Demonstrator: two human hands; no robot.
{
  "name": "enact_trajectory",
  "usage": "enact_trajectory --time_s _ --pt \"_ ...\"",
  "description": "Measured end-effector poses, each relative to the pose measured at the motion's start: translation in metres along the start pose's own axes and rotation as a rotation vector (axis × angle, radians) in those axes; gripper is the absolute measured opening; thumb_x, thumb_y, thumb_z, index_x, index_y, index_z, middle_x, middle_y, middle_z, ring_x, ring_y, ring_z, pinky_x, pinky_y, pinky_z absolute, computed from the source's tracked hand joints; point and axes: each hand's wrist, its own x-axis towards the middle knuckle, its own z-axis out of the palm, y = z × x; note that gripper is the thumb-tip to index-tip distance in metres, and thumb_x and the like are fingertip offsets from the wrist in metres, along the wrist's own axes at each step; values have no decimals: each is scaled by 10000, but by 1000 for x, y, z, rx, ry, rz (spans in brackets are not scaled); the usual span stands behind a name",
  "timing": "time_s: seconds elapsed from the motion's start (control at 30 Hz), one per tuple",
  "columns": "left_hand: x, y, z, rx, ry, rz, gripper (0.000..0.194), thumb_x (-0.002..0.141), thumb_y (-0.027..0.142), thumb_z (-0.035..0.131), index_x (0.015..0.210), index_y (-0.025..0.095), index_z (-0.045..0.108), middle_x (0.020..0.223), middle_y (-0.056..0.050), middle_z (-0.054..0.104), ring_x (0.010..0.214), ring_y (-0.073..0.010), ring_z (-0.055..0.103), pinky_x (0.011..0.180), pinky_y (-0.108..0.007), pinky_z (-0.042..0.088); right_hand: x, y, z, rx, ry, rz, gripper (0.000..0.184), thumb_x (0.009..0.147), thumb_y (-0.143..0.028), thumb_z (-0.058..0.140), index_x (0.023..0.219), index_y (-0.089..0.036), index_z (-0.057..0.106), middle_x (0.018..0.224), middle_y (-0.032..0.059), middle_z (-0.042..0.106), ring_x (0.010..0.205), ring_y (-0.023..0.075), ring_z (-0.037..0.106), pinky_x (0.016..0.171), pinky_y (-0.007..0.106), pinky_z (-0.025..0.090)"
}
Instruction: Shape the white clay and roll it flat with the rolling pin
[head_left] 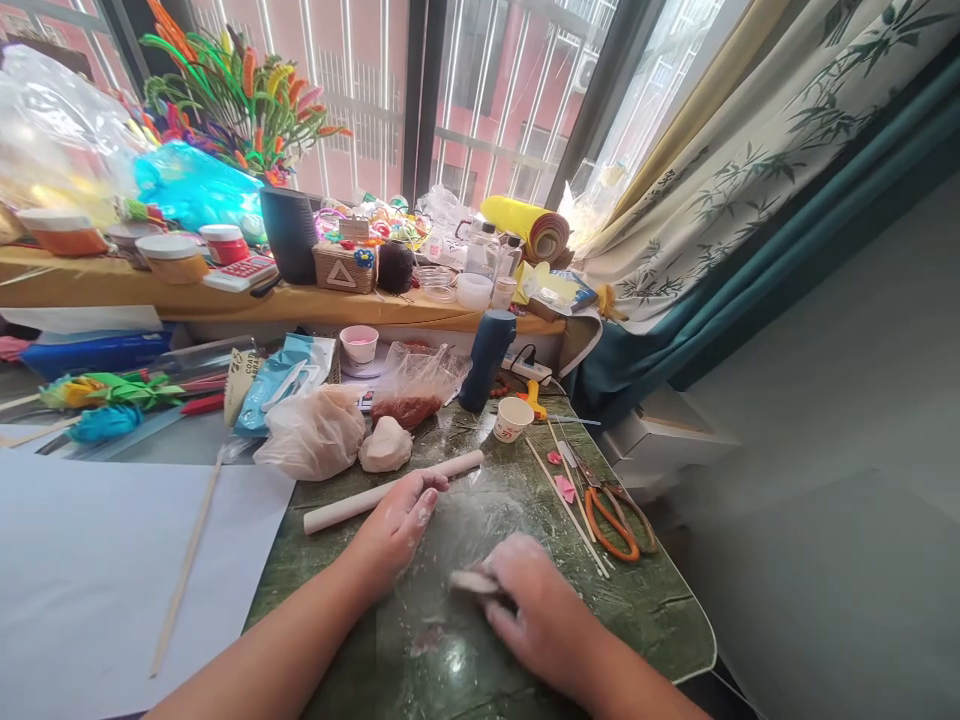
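Observation:
My left hand (394,525) rests on the green marble-patterned table (637,600), its fingertips touching a white rolling pin (352,505) that lies across the table; the fingers are loosely curled and dusted white. My right hand (529,600) is closed in a pinch on a small flat piece of pale dough (471,581), held just above a clear plastic sheet (420,640). A lump of white dough (385,446) sits beyond the pin.
A paper cup (513,419), orange-handled scissors (609,520), thin wooden sticks (566,495), a dark bottle (486,361), plastic bags (315,432) and white paper (90,570) lie around. The cluttered window shelf (225,300) stands behind. The table's edge drops off at right.

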Motion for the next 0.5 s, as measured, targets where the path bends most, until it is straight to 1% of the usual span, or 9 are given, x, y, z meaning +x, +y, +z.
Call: enact_trajectory --time_s 0.1,0.17,0.23,0.3,0.33,0.37,0.4,0.43,0.5 --pt "1 0 0 18 -15 -12 350 1024 453 389 1128 227 634 1141 -77 698 1099 -278 614 997 -412 469 4 34 -13 -50 223 260 65 905 -166 581 925 -218 616 910 59 656 874 250 581 800 358 440" --pt "1 0 0 18 -18 -13 350 1021 451 390 1131 223 633 1141 -82 698 1102 -281 615 1008 -422 465 13 38 -9 -61 311 353 48 916 -190 584 940 -207 621 924 76 659 891 263 584 802 370 442" --pt "1 0 0 -1 -11 -8 355 1017 455 395 1131 220 636 1151 -87 700 1108 -284 620 1015 -426 468 19 26 4 -33 294 315 60 921 -195 586 962 -202 629 935 77 664 895 257 586 807 365 448" --pt "1 1 0 -21 5 -5 360 1011 464 403 1125 220 641 1159 -92 704 1109 -288 628 1014 -427 477 18 9 15 39 173 139 98 930 -185 567 991 -203 641 945 70 671 897 246 581 828 364 447" --pt "1 1 0 -26 14 -6 358 1008 464 408 1121 220 643 1157 -93 707 1105 -288 632 1013 -428 482 16 1 17 72 117 63 106 930 -191 566 991 -208 652 946 67 673 896 244 579 840 369 445" --pt "1 2 0 -26 22 -6 352 1005 460 413 1115 219 645 1152 -93 711 1100 -288 636 1012 -431 485 14 -4 17 115 81 21 110 923 -198 576 986 -214 664 945 63 676 902 245 578 854 376 441" --pt "0 3 0 -21 28 -7 344 1002 453 418 1109 219 646 1145 -92 714 1097 -287 638 1014 -434 486 13 -6 14 172 82 39 101 907 -213 599 972 -220 676 941 60 678 905 248 580 858 380 440" --pt "0 4 -1 -11 31 -8 333 1000 443 425 1107 220 648 1140 -89 717 1093 -284 640 1014 -438 488 13 -5 9 260 119 116 91 889 -237 625 957 -225 684 929 57 681 896 248 583 845 377 442" --pt "0 7 -1 19 25 -9 301 992 421 451 1101 226 652 1133 -81 724 1079 -280 649 1002 -448 500 18 0 -3 573 265 377 133 851 -319 683 941 -221 688 877 46 682 833 238 589 779 355 452"
